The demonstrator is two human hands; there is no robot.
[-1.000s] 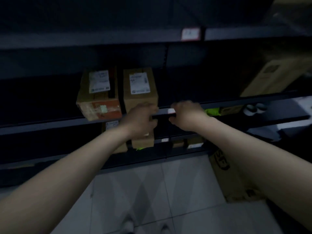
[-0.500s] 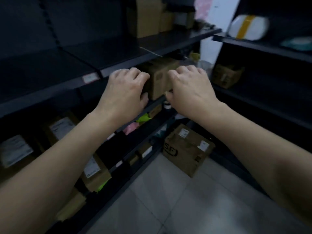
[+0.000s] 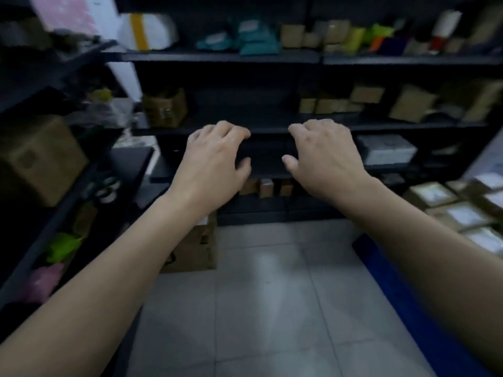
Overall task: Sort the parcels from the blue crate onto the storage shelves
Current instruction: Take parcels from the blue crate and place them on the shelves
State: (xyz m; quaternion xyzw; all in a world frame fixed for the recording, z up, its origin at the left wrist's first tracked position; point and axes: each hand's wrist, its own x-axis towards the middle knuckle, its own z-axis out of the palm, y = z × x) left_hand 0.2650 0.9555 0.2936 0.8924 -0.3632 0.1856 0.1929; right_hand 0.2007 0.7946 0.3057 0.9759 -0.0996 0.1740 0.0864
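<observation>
Both hands are raised side by side before the storage shelves (image 3: 408,123), level with the edge of the middle board.

Left hand (image 3: 215,161): fingers curled, thumb turned inward. Right hand (image 3: 326,159): the same posture, mirrored. The gap between them is dark and blurred, so it cannot be told whether either grip closes on a dark item or on nothing.

The blue crate (image 3: 394,281) stands on the floor (image 3: 272,295) at lower right, under the right forearm. Labelled cardboard parcels (image 3: 462,213) lie packed inside it.

On the facing shelves:
- Top board: a white bundle (image 3: 148,31) with a yellow band, then teal pouches (image 3: 250,36).
- Middle board: small brown boxes (image 3: 340,103) at the right.
- Lower board: a grey block (image 3: 386,149), just right of the right hand.

A cardboard box (image 3: 196,246) sits on the floor below the left wrist.
</observation>
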